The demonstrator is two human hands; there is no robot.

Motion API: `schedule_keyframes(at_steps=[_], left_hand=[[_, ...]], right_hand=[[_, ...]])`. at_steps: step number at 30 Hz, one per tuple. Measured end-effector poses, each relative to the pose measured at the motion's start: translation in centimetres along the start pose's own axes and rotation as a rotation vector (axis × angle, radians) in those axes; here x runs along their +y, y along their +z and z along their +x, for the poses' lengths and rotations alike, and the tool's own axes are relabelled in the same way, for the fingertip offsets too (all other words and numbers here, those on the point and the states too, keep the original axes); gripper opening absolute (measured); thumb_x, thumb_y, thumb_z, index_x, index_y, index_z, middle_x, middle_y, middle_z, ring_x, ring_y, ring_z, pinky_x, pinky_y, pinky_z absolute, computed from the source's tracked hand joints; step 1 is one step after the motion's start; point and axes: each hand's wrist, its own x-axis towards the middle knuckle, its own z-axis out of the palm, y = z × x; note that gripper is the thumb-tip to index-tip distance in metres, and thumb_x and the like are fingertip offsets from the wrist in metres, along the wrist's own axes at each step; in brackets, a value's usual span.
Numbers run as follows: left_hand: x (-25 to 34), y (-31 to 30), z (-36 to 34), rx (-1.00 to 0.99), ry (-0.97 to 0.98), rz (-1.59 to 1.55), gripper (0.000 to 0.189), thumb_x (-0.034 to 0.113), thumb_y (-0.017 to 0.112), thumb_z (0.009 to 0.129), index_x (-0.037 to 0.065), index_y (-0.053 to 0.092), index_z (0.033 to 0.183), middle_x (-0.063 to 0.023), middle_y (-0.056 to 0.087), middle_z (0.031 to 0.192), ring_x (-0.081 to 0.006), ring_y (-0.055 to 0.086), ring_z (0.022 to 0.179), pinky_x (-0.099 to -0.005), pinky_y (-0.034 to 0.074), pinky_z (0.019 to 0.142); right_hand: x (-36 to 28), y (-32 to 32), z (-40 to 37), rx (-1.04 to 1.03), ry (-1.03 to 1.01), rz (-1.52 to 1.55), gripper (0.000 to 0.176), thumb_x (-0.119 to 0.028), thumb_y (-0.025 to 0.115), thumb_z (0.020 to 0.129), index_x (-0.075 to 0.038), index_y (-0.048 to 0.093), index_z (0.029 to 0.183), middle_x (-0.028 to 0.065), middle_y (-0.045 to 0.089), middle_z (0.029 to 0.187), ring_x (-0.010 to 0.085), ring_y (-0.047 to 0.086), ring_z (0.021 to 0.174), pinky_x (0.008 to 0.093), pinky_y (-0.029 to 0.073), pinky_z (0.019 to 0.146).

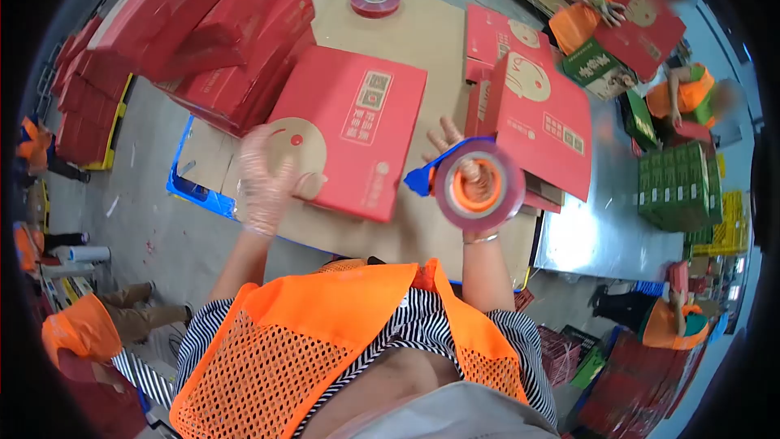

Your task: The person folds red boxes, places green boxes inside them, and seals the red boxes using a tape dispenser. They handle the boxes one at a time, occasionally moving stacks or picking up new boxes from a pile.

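Your right hand (pixel 445 140) is partly hidden behind the tape dispenser (pixel 479 184), which covers most of the palm; some fingers stick out past its blue part, and skin shows through the orange ring of its roll. The dispenser is against that hand, but you cannot tell from this view how firmly the fingers close on it. Motion blur softens both your hands, and the red stack (pixel 236 57) on your left runs out of view at the top, its lower boxes overlapping one another. Count two tape rolls: one on the dispenser, and a loose roll (pixel 375 1) lying at the table's far side. One red box (pixel 349 134) lies in the middle of the table (pixel 439 32), printed side up. To your right are two more, a box with a raised panel (pixel 540 118) and a red box beyond it (pixel 494 36), partly covered by it. At least six people in orange vests are around you, several cut off or blurred. Your left hand (pixel 266 179) is released, fingers spread, at the near left edge of the middle box; whether it touches is unclear. Both forearms reach forward from your striped sleeves, the right wrist (pixel 481 237) wearing a band.
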Motion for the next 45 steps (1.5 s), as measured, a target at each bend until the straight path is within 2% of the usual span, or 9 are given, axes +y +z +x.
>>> schedule_keyframes(at_steps=[4,13,19,21,27,28,38,43,45], left_hand=[[3.0,4.7,-1.8,-0.463,0.398,0.610,0.057,0.032,0.071,0.076,0.007,0.059,0.125,-0.0162,0.055,0.131,-0.0367,0.046,0.128,-0.0564,0.032,0.108],[-2.4,4.9,0.6,-0.282,0.575,0.531,0.040,0.027,0.070,0.077,0.006,0.065,0.110,-0.0141,0.063,0.119,-0.0320,0.056,0.117,-0.0576,0.037,0.103],[-5.1,4.7,-2.5,0.353,0.058,0.482,0.067,0.034,0.071,0.078,0.006,0.049,0.135,-0.0181,0.052,0.134,-0.0370,0.044,0.130,-0.0521,0.031,0.111],[-7.4,5.9,-3.5,0.412,-0.617,-0.045,0.100,0.051,0.070,0.081,0.007,0.017,0.154,-0.0193,0.034,0.151,-0.0343,0.027,0.143,-0.0468,0.024,0.117],[-10.7,10.2,-0.7,0.241,-0.808,-1.020,0.102,0.067,0.057,0.086,0.032,-0.011,0.153,-0.0070,0.017,0.159,-0.0298,0.024,0.145,-0.0609,0.033,0.108],[-11.2,10.7,-0.4,0.256,-0.795,-0.933,0.125,0.082,0.057,0.070,0.029,-0.021,0.152,-0.0124,-0.020,0.159,-0.0435,0.001,0.147,-0.0761,0.024,0.101],[-11.6,8.9,5.2,0.280,-0.803,-0.994,0.128,0.085,0.058,0.067,0.030,-0.020,0.152,-0.0122,-0.028,0.158,-0.0409,-0.011,0.147,-0.0754,0.021,0.103],[-9.6,8.2,4.7,0.292,-0.715,-0.956,0.099,0.067,0.060,0.083,0.026,0.007,0.156,-0.0073,0.025,0.156,-0.0355,0.026,0.142,-0.0687,0.030,0.100],[-7.5,7.9,3.6,0.336,-0.877,-0.535,0.094,0.058,0.057,0.088,0.013,0.010,0.156,-0.0096,0.020,0.159,-0.0323,0.023,0.144,-0.0544,0.020,0.114]], right_hand=[[3.2,-2.8,0.6,0.025,0.102,-0.105,0.076,-0.036,0.070,0.084,0.001,0.039,0.143,0.0186,0.029,0.156,0.0321,0.030,0.143,0.0475,0.044,0.105],[4.7,-4.4,1.2,-0.152,0.333,-0.115,0.071,-0.045,0.063,0.088,-0.003,0.042,0.141,0.0177,0.038,0.150,0.0400,0.039,0.135,0.0559,0.045,0.102],[8.2,-5.6,6.8,-0.089,0.251,-0.134,0.068,-0.044,0.063,0.089,-0.003,0.044,0.139,0.0174,0.041,0.147,0.0395,0.043,0.132,0.0554,0.046,0.101],[9.3,-5.8,9.0,-0.060,0.206,-0.137,0.067,-0.044,0.062,0.089,-0.003,0.044,0.139,0.0174,0.042,0.146,0.0394,0.044,0.131,0.0552,0.047,0.100],[10.9,-6.8,13.1,-0.004,0.115,-0.212,0.063,-0.043,0.062,0.090,-0.004,0.046,0.137,0.0171,0.046,0.143,0.0388,0.047,0.129,0.0546,0.048,0.099],[11.2,-6.9,13.7,0.002,0.108,-0.221,0.063,-0.043,0.062,0.090,-0.004,0.046,0.137,0.0171,0.046,0.142,0.0388,0.047,0.128,0.0545,0.048,0.098],[13.4,-6.1,20.2,0.010,0.051,-0.250,0.058,-0.041,0.062,0.091,-0.004,0.050,0.134,0.0167,0.052,0.137,0.0379,0.052,0.123,0.0536,0.051,0.096],[14.0,-7.2,19.5,0.025,0.072,-0.259,0.055,-0.040,0.061,0.091,-0.005,0.051,0.132,0.0165,0.055,0.135,0.0375,0.055,0.121,0.0532,0.052,0.095],[13.6,-8.6,17.1,0.022,0.165,-0.197,0.054,-0.040,0.061,0.092,-0.005,0.052,0.131,0.0165,0.056,0.134,0.0373,0.056,0.120,0.0530,0.052,0.094]])
